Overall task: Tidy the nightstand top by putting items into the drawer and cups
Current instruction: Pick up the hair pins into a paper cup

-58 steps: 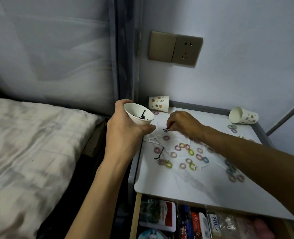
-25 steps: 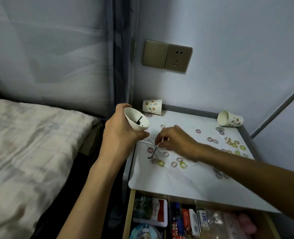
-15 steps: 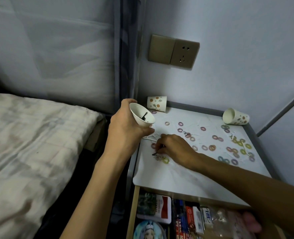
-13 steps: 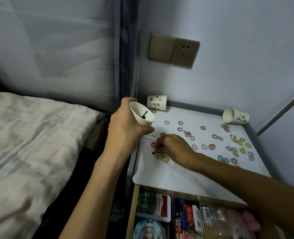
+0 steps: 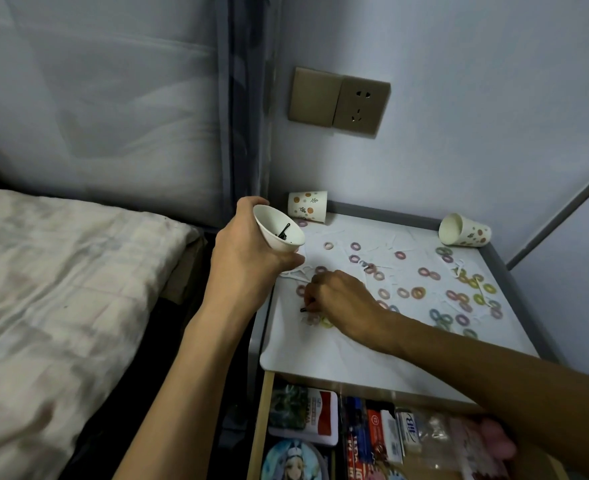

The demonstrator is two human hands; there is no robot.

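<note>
My left hand [image 5: 248, 258] grips a white paper cup [image 5: 277, 231] tilted toward the nightstand, with a small black clip inside it. My right hand [image 5: 338, 296] rests low on the white nightstand top [image 5: 338, 355] near its left edge and pinches a small black hair clip [image 5: 303, 309] lying on the surface. Several small coloured hair rings [image 5: 417, 292] are scattered over the top. Two more dotted paper cups are on the nightstand: one upside down [image 5: 307, 206] at the back left, one on its side [image 5: 464, 230] at the back right.
The drawer [image 5: 338, 427] below the top is pulled open and holds boxes, packets and a round tin. A bed [image 5: 61, 289] lies to the left. A wall socket [image 5: 338, 100] sits above the nightstand, which has a grey raised rim along the back and right.
My right hand moved from the middle of the top toward its left front area and closed its fingers on the black clip. The left hand keeps the cup in the same place.
</note>
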